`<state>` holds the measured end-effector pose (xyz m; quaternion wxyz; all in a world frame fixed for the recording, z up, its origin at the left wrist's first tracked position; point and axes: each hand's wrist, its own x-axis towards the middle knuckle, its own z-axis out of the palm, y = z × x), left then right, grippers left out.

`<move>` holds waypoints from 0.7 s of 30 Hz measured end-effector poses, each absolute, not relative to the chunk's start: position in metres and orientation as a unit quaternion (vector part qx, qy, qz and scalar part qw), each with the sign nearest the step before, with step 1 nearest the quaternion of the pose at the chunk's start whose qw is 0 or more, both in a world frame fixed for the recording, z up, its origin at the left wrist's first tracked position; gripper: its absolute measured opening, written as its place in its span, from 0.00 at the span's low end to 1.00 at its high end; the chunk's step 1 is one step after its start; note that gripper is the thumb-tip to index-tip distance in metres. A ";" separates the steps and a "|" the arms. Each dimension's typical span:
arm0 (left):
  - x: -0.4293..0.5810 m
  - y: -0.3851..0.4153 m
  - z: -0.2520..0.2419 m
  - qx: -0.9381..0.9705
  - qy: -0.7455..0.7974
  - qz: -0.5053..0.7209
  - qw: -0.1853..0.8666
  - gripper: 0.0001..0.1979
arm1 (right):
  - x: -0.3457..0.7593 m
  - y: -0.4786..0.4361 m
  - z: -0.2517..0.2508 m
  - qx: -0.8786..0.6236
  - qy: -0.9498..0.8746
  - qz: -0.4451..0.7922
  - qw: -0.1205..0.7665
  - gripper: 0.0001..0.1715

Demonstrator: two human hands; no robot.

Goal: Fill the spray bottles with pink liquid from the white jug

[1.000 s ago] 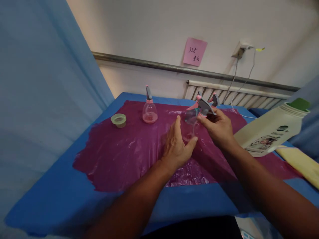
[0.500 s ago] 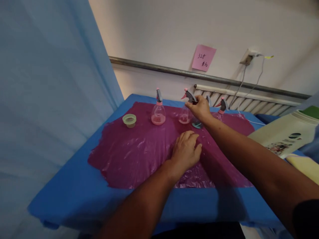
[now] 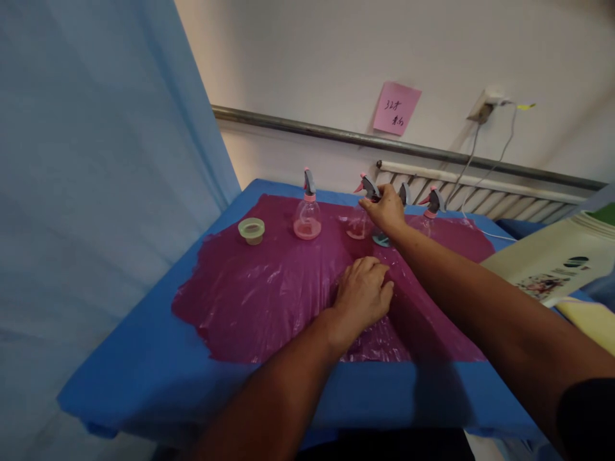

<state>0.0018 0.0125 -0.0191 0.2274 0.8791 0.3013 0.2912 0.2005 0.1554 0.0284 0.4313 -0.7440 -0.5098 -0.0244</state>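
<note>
My right hand (image 3: 388, 208) is closed at the neck of a clear spray bottle (image 3: 358, 229) with pink liquid at its bottom and a grey and pink trigger head. Its base appears to stand on the crumpled purple plastic sheet (image 3: 250, 294). Palm down on that sheet, my left hand (image 3: 364, 291) has its fingers stretched out and slightly bent. A spray bottle with blue-green liquid (image 3: 381, 239) is partly hidden behind my right hand. Farther right, another spray bottle (image 3: 434, 205) is partly covered by my forearm. To the left stands a spray bottle with pink liquid (image 3: 307, 224).
A small pale green cup (image 3: 252, 230) stands at the sheet's left. Blue cloth covers the table (image 3: 129, 378). A large cream-coloured container (image 3: 557, 256) leans in from the right. Behind are a radiator (image 3: 461, 192), a metal pipe (image 3: 298, 128) and cables; a blue curtain (image 3: 106, 192) hangs left.
The view has shifted slightly, so most things appear a little farther right. My right hand keeps hold of the spray bottle, and my left hand stays on the sheet.
</note>
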 end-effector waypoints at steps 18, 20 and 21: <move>0.003 0.008 -0.014 0.901 0.318 0.231 0.187 0.11 | 0.148 0.144 0.065 -0.549 -0.688 -0.016 0.474 0.29; 0.003 0.008 -0.014 0.902 0.315 0.231 0.186 0.11 | 0.132 0.149 0.064 -0.569 -0.694 0.060 0.438 0.27; 0.003 0.008 -0.014 0.902 0.314 0.231 0.188 0.11 | 0.125 0.152 0.063 -0.580 -0.691 0.089 0.422 0.27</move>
